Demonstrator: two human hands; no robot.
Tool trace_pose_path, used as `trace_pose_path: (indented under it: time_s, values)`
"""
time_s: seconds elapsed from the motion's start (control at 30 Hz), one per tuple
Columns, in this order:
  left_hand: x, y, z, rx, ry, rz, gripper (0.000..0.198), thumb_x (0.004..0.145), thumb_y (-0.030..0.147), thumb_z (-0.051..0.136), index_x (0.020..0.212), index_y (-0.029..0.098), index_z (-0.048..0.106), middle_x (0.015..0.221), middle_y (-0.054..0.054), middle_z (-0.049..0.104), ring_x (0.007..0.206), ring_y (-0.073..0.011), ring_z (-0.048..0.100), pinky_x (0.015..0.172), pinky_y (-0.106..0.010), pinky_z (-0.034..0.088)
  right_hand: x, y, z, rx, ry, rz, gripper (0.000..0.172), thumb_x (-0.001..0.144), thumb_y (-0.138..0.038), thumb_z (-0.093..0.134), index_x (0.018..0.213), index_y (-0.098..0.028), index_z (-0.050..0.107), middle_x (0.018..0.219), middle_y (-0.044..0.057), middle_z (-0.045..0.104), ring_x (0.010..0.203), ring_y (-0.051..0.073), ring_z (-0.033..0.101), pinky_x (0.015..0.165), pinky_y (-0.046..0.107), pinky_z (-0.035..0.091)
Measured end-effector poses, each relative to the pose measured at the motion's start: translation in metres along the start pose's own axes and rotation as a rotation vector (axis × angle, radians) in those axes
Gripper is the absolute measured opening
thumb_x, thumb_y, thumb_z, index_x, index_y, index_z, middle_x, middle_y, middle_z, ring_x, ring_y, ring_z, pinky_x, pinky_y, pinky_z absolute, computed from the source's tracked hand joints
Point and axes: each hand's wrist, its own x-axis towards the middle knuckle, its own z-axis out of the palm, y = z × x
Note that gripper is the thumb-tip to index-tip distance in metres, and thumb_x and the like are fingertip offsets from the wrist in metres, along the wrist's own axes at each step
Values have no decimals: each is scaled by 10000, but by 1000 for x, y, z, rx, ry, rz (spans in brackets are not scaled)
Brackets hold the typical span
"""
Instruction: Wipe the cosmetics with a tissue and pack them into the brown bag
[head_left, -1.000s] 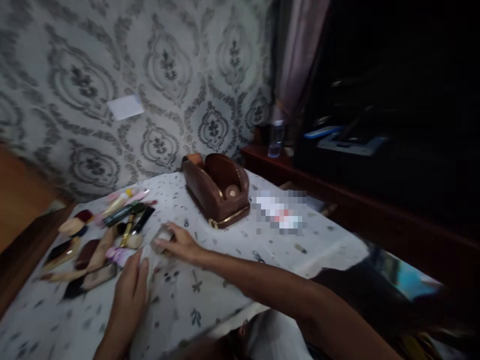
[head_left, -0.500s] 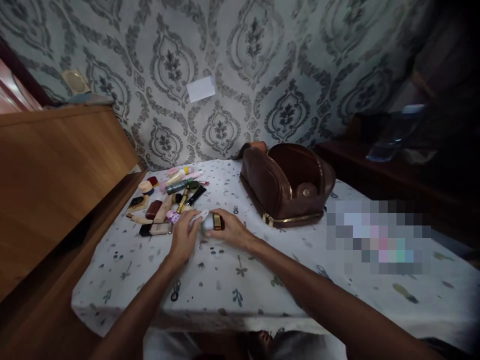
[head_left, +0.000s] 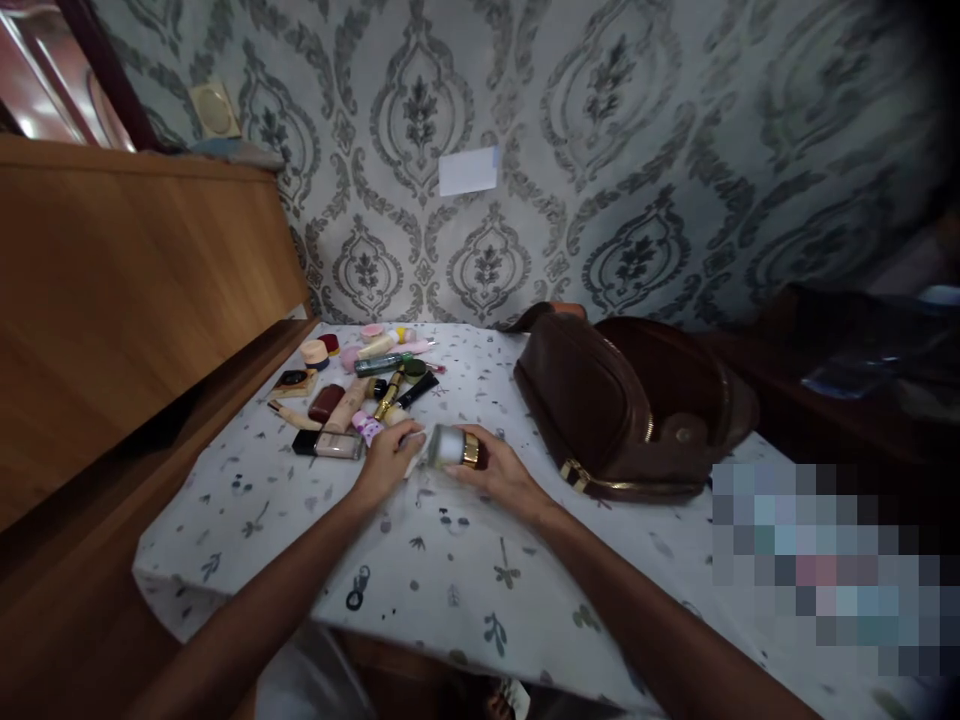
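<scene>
A small frosted bottle with a gold band lies on its side on the white patterned tablecloth. My right hand is wrapped round its gold end. My left hand rests closed against its other end, fingers curled at the bottle's tip. Several makeup items lie just beyond my left hand: tubes, compacts, brushes and a foundation bottle. An open brown leather cosmetic bag stands to the right of my hands.
A wooden cabinet rises along the table's left edge. Patterned wallpaper with a white card stuck on it runs behind the table. Dark furniture stands at the far right. A blurred patch covers the table's right part.
The view has swung left and steadied. My hands, first flat near the makeup, have come together on the frosted bottle, which now lies between them.
</scene>
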Motion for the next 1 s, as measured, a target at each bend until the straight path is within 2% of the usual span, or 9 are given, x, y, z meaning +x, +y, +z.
trace_pose_path:
  time_s: [0.2,0.4,0.67,0.8,0.9,1.0]
  values:
    - [-6,2,0,-31,-25,10,212,859,311,538,913,162,679,840,-24,687,799,-189,612,729,-275,459,1,-10,0,41,84,59,553,658,-520,796,1049,-182,601,952,43,649,906,212,609,804,314,486]
    - [-9,9,-5,-88,-58,77,195,867,280,555,945,160,688,892,-38,711,840,-201,640,747,-277,477,2,-9,0,-16,120,58,543,636,-521,812,1021,-193,616,947,35,654,902,217,608,808,323,492]
    - [-12,13,-5,-149,23,70,249,891,260,555,1074,161,690,1070,-75,725,991,-223,657,884,-319,501,3,1,3,-5,98,67,659,566,-441,863,1115,-204,588,977,34,657,896,213,626,818,348,518]
    - [-12,13,-5,-138,68,144,265,892,225,555,1110,173,696,1113,-90,707,1060,-231,633,938,-352,490,0,2,6,-42,52,89,713,555,-401,874,1171,-205,573,1024,43,644,888,205,615,824,353,518]
    - [-12,15,-5,-129,28,225,250,895,219,548,1076,208,720,1017,-75,691,994,-222,628,902,-362,504,1,0,4,-35,78,74,681,564,-426,864,1148,-211,586,1016,41,648,896,210,613,831,359,511]
    - [-13,18,-5,-143,-13,303,261,885,169,525,1016,226,744,1041,-75,657,1025,-217,610,926,-366,495,3,-5,1,30,131,64,589,582,-463,848,1061,-203,624,986,43,665,919,220,616,836,348,500]
